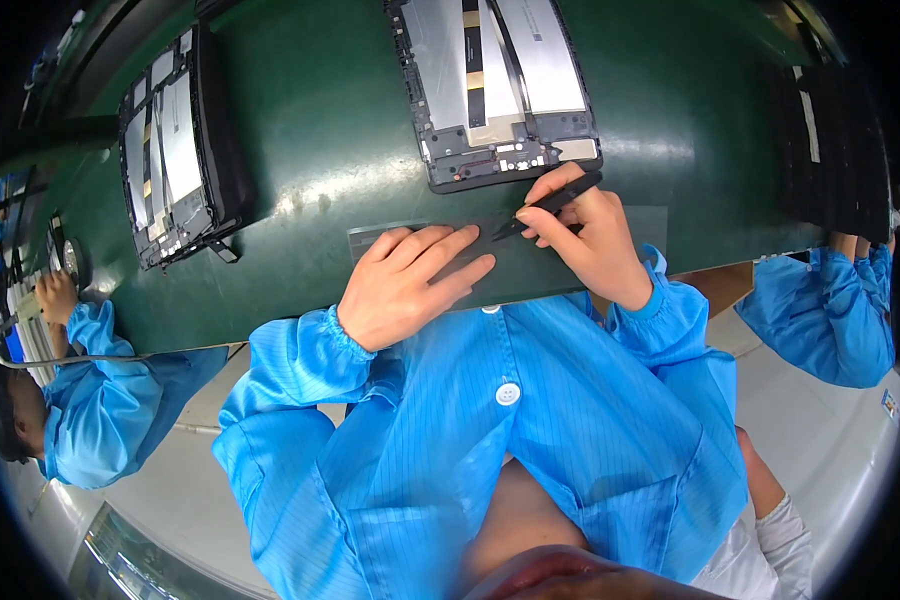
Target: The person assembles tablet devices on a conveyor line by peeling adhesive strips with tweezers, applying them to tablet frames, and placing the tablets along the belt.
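Right hand [600,235] pinches black tweezers [568,192] close to an open tablet [500,90]

The tablet lies on the green table [310,100], just past the right hand, with its silver insides showing. From the fingers, it is ahead and a bit to the left. Its long side runs away from the person, and the far end leans a little left. The right hand is the nearer one, close to the tablet's near right corner. I cannot tell if they touch.

The thumb and first finger squeeze the tweezers. The tips do not point at the tablet. They point left and back toward the person, over a clear sheet [520,272].

The sheet's long side runs left to right, across the way the tablet lies. The left hand [400,285] rests on its left part, palm down, fingers a bit apart, holding nothing. I cannot tell how hard it pushes.

Far to the left is a second open tablet [165,140]. To the right is a black stack [840,150].
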A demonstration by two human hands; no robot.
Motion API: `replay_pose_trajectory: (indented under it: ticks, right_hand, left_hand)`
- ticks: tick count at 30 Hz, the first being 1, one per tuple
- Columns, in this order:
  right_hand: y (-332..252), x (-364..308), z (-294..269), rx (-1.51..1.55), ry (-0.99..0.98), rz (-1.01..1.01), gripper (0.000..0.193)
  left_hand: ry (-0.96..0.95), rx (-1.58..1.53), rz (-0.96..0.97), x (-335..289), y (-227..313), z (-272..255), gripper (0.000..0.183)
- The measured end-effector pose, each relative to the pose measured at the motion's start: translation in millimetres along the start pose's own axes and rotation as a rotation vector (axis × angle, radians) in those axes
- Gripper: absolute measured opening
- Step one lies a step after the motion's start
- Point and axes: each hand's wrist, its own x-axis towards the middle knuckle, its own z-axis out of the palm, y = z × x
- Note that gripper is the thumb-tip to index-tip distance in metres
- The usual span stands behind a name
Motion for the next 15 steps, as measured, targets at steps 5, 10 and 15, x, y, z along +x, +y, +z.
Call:
replay_pose_trajectory:
  ticks: [5, 10, 15]
  right_hand:
    - [0.9, 3.2, 2.3, -0.11, -0.059, -0.041, 0.022]
    - [1.6, 5.3, 8.6, -0.136, -0.071, -0.044, 0.022]
    - [10.3, 4.4, 6.7, -0.045, -0.061, -0.016, 0.019]
  left_hand:
    - [-0.008, 0.011, 0.005, -0.5, -0.7, 0.1, 0.049]
    - [-0.02, 0.051, 0.014, 0.1, -2.0, 0.0, 0.049]
    - [-0.004, 0.082, -0.001, 1.0, 1.9, -0.5, 0.042]
